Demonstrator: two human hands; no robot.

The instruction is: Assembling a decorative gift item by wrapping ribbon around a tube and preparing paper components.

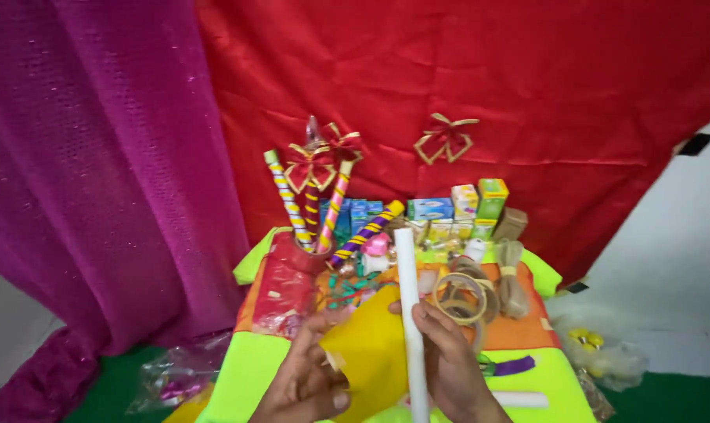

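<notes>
My right hand (453, 364) grips a long white tube (407, 274) that stands nearly upright over the table. My left hand (304, 376) holds a sheet of yellow felt (371, 345) pressed against the tube's left side. Both hands are low in the head view, over a neon-green cloth (249, 368) on the table. Just behind them lie several tape rings (461, 298).
Several striped decorated sticks (324, 207) with red bows stand in a red-wrapped holder (288, 286) at the back left. Small coloured boxes (464, 205) line the back. Twine (511, 274), a purple ribbon (514, 366) and a second white tube (521, 399) lie at right. Red and magenta drapes hang behind.
</notes>
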